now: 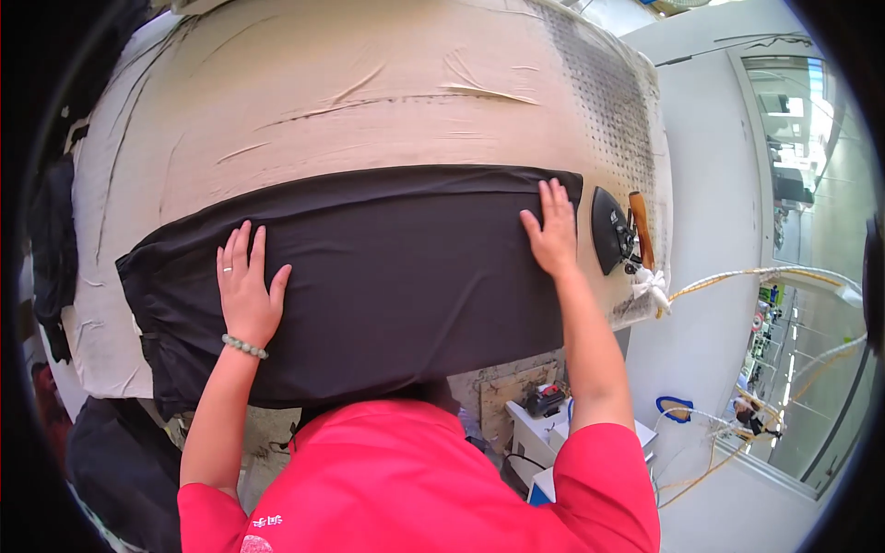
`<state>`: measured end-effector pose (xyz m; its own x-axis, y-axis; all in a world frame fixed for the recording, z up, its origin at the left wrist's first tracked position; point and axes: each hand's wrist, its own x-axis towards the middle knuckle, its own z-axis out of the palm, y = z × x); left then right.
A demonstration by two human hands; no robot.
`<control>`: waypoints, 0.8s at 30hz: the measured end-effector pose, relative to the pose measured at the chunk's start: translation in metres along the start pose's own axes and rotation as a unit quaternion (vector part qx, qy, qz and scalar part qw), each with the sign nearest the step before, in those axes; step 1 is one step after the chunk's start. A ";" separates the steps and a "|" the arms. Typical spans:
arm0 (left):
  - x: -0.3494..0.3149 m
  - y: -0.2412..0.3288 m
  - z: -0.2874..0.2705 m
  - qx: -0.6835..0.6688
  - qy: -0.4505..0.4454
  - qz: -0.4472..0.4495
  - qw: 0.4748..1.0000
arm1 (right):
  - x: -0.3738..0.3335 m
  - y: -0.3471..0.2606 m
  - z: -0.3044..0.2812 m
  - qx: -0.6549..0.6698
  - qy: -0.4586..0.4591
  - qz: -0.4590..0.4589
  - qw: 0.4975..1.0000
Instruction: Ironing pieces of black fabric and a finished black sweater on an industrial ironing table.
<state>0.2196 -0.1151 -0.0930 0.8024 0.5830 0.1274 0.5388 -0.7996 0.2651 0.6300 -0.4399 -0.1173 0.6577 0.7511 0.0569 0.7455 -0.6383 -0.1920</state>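
Observation:
A black garment (396, 267), which looks like a trouser leg or skirt, lies spread across the near side of a padded ironing table (323, 111). My left hand (247, 290) rests flat on its left part, fingers stretched toward the far edge. At the cloth's far right corner, my right hand (553, 230) lies flat with its fingers extended. Neither hand grips anything. Just right of the garment stands a steam iron (610, 230) with a wooden handle (642, 230). Gathered folds show at the garment's left end, and its near edge hangs by my body.
From the iron, a hose and cord (737, 275) run off to the right, tied with white cloth (651, 291). Dark fabric (55, 249) hangs over the table's left edge, with more dark cloth (120, 470) below. A white cabinet (539, 429) stands under the table's right side.

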 end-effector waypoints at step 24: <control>0.227 0.340 0.166 -0.128 -0.118 0.432 0.885 | 0.020 0.142 -0.152 0.177 -0.180 0.342 0.905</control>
<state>0.6275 -0.2789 -0.1324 0.9339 -0.3006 0.1937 -0.3537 -0.8560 0.3771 0.7657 -0.5409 0.0055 0.8267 0.2472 -0.5054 0.0530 -0.9286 -0.3674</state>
